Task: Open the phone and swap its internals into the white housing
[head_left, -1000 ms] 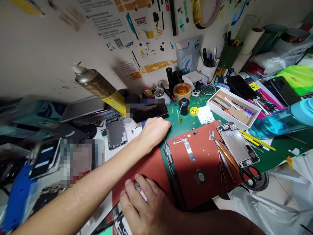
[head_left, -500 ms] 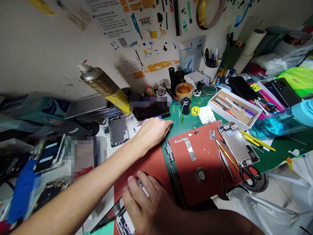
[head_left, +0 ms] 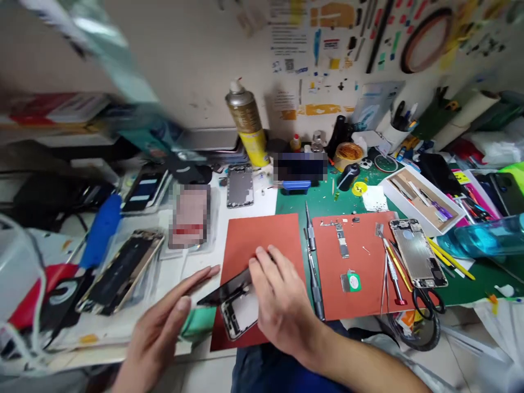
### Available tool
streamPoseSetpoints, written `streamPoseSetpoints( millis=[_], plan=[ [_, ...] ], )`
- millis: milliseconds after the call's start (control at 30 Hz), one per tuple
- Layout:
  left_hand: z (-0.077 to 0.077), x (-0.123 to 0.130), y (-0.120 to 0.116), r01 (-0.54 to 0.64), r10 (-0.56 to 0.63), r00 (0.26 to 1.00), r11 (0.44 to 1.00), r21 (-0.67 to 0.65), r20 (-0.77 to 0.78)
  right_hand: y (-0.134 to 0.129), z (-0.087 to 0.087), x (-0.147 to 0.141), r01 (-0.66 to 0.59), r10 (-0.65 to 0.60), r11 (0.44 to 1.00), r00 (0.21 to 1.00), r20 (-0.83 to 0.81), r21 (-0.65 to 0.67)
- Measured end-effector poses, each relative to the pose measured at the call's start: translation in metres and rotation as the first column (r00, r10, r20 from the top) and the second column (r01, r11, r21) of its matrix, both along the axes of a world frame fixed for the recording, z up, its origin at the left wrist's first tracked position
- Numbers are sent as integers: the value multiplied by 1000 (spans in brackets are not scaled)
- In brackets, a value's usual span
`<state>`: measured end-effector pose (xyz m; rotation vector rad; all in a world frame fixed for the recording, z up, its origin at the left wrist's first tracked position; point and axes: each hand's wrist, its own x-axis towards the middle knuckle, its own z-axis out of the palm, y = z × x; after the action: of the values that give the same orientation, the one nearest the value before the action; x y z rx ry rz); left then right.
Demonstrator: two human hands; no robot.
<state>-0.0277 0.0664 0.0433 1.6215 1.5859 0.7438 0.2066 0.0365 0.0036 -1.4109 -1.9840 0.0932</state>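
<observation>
An opened phone lies on the left red mat (head_left: 262,229). Its dark screen panel (head_left: 227,288) is tilted up over the pale phone housing (head_left: 242,311), and the two halves are partly covered by fingers. My right hand (head_left: 282,305) curls over the right side of the phone and grips it. Just left of the screen panel hovers my left hand (head_left: 167,314), fingers stretched out and thumb apart, holding nothing.
A pen-like driver (head_left: 310,229) and tweezers lie between the mats. On the right mat (head_left: 335,305) are a logic board (head_left: 342,243) and a green sticker (head_left: 354,281). Scissors (head_left: 428,302), a phone back housing (head_left: 418,254) and a spray can (head_left: 248,123) stand around.
My left hand has drawn back from the far side of the bench to beside the phone. My right hand stays on the phone. The view has swung left.
</observation>
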Motion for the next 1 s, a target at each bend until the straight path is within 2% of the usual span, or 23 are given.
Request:
streamPoseSetpoints(
  millis=[67, 167, 267, 333, 400, 500, 633, 767, 867, 933, 1000],
  plan=[
    [-16, 7, -15, 46, -45, 993, 999, -7, 110, 1, 3, 4, -20, 20, 999, 1000, -9, -25],
    [-32, 18, -19, 34, -42, 986, 998, 53, 160, 3, 13, 22, -81, 79, 996, 995, -56, -23],
    [-39, 22, -17, 2, -17, 978, 997, 74, 209, 4, 25, 48, 50, -51, 999, 990, -133, -8],
    [-43, 23, -16, -14, -6, 974, 996, 84, 228, 3, 31, 63, 77, -91, 990, 989, -119, -122],
    [-45, 24, -16, -16, -10, 972, 994, 106, 234, 2, 33, 72, 14, -35, 971, 996, -81, -238],
    [-48, 27, -17, 5, -39, 968, 991, 137, 248, 1, 26, 70, -69, 62, 958, 997, -36, -278],
    [-52, 30, -19, -2, -40, 965, 987, 160, 259, 2, 12, 56, -97, 113, 976, 991, 75, -197],
    [-54, 28, -18, 13, -53, 968, 987, 161, 247, 1, 15, 49, -101, 122, 986, 980, 157, -132],
    [-54, 26, -17, 34, -72, 976, 982, 187, 205, -6, 30, 59, -54, 80, 978, 989, 123, -202],
    [-55, 25, -17, 34, -74, 984, 971, 236, 161, -15, 39, 76, 4, 25, 966, 994, 109, -259],
    [-60, 20, -18, 39, -70, 992, 960, 278, 103, -28, 44, 102, 156, -123, 943, 984, 129, -294]
  ],
)
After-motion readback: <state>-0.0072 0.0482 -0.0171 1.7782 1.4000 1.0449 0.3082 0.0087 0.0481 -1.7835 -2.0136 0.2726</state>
